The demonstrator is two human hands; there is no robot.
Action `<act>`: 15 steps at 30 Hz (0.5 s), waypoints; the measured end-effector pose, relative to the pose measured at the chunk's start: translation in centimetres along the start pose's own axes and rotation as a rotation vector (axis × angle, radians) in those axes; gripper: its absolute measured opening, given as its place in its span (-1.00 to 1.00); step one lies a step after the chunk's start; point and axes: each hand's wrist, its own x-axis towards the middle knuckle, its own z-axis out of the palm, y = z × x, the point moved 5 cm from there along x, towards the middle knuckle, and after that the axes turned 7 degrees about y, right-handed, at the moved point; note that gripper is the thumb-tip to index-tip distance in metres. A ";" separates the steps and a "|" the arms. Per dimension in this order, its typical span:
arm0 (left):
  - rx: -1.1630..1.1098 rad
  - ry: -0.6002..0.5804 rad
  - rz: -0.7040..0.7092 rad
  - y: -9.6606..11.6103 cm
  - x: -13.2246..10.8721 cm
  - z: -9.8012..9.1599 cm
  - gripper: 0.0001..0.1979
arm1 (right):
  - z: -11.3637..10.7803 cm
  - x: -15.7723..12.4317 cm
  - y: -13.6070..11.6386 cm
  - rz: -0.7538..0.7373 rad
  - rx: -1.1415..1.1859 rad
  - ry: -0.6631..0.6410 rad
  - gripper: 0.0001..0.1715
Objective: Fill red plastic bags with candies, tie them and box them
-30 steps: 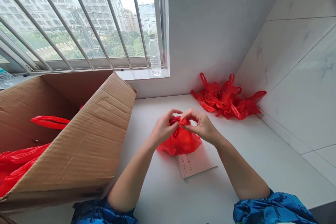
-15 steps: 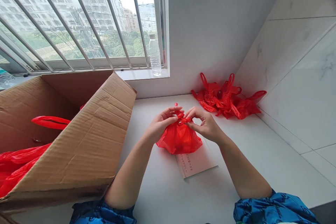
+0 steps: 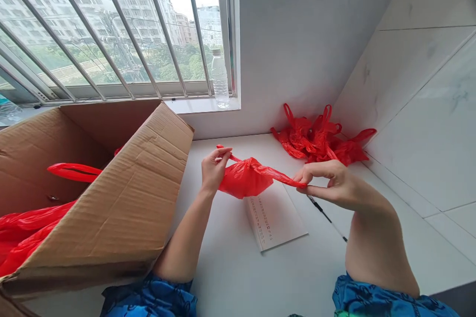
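- While the left hand (image 3: 213, 169) pinches one handle (image 3: 235, 158) of the red bag (image 3: 245, 181), the right hand (image 3: 329, 183) holds the other stretched;
- the bag (bunched at its neck) is between them, near the pale booklet (image 3: 278, 218);
- even, gentle pulling should avoid tearing.

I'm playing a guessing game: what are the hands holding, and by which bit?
A red, bulging plastic bag, by two narrow ends from its gathered top: the left hand pinches one, the right hand the other.

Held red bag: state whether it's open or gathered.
Gathered: the red bag bunches at its top, ends stretched between left hand and right hand.
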 end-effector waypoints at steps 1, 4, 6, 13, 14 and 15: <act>-0.006 0.008 0.001 -0.2 -0.1 0.1 -0.77 | -0.2 0.1 0.5 0.043 0.021 -0.018 -0.83; -0.078 -0.045 -0.004 -0.2 -0.7 0.5 -0.69 | -0.4 0.9 2.9 0.159 0.129 -0.084 -0.77; -0.108 -0.121 -0.041 -0.4 -1.4 0.5 -0.55 | 0.2 1.6 5.3 0.252 0.129 -0.132 -0.60; 0.354 -0.262 -0.144 -2.9 -4.8 -0.2 -0.32 | 6.7 4.0 11.0 0.191 -0.313 -0.087 0.18; 0.424 -0.311 -0.124 -3.0 -5.3 0.2 -0.39 | 8.1 4.5 10.8 0.098 -0.303 -0.082 0.18; 0.473 -0.356 -0.089 -3.0 -5.7 0.7 -0.45 | 9.2 5.0 10.6 0.011 -0.290 -0.060 0.11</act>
